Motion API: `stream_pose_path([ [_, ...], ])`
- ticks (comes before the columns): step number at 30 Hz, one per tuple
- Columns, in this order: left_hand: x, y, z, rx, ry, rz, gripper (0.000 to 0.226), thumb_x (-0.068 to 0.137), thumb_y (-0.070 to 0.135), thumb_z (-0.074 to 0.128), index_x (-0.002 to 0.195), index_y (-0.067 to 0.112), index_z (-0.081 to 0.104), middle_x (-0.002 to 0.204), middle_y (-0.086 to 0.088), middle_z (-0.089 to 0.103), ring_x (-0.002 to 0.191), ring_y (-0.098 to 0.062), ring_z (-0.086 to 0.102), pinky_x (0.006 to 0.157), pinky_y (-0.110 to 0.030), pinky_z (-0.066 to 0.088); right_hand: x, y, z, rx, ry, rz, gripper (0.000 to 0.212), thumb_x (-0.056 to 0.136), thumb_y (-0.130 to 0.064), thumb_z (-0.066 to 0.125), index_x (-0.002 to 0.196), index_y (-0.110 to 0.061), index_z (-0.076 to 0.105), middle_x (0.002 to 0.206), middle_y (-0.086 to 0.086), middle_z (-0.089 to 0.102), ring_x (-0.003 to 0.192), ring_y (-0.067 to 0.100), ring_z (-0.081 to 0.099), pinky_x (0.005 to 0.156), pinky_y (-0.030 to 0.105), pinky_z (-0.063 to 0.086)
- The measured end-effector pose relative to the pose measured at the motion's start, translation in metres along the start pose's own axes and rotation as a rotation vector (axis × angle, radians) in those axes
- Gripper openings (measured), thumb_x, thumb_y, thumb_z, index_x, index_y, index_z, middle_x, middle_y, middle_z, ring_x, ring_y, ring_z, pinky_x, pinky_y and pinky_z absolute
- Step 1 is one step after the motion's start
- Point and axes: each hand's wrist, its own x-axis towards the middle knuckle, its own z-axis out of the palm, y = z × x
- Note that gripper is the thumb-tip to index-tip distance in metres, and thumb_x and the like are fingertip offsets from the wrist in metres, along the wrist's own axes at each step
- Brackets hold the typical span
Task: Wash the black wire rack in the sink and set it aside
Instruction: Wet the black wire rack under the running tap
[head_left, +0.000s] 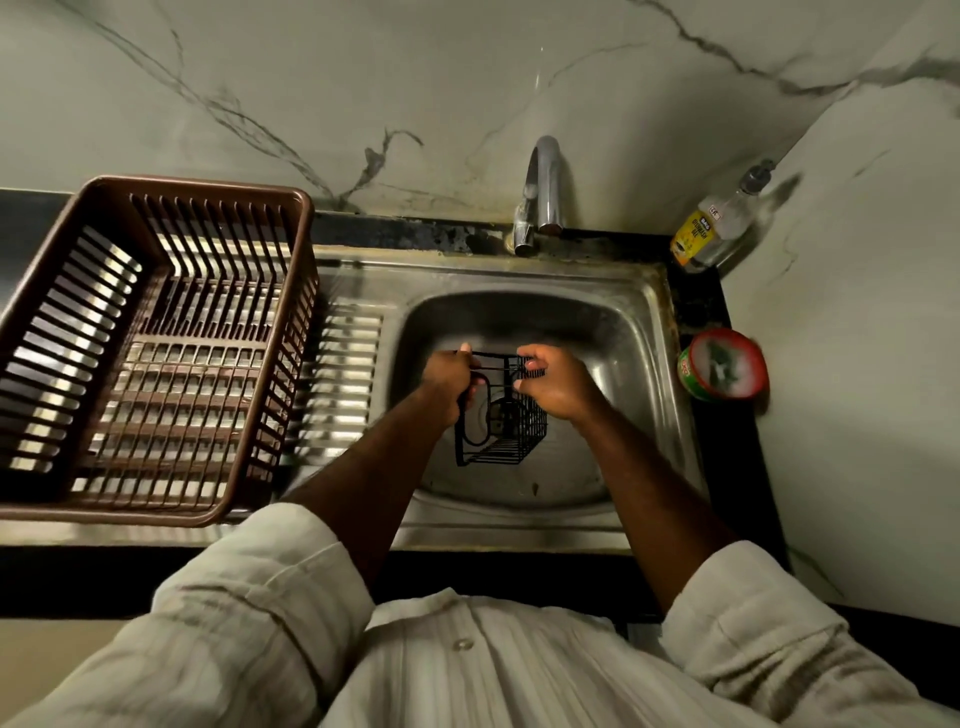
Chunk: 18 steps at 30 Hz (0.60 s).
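The black wire rack (506, 431) hangs over the middle of the steel sink (639, 332), a small open-topped cage of thin bars. My left hand (451, 379) grips its upper left edge with curled fingers. My right hand (558, 382) pinches the top right rim between thumb and fingers. The rack's lower end points toward me, above the drain. No water runs from the tap (543, 192).
A brown slatted plastic dish basket (156, 343) sits on the ribbed drainboard at the left. A dishwash gel bottle (719, 223) stands in the back right corner. A round red-and-green tub of dish soap (724, 366) rests on the sink's right ledge. Marble walls close in behind and right.
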Motion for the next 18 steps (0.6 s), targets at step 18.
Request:
stream_pose_path([
  [18, -0.033, -0.012, 0.023, -0.391, 0.061, -0.106, 0.048, 0.109, 0.025, 0.022, 0.106, -0.001, 0.062, 0.066, -0.008, 0.056, 0.059, -0.021, 0.057, 0.078, -0.042, 0.058, -0.057, 0.035, 0.031, -0.265, 0.072, -0.061, 0.136, 0.055, -0.047, 0.093, 0.154, -0.035, 0.002, 0.146, 0.011, 0.039, 0.130, 0.033, 0.045, 0.094, 0.057, 0.051],
])
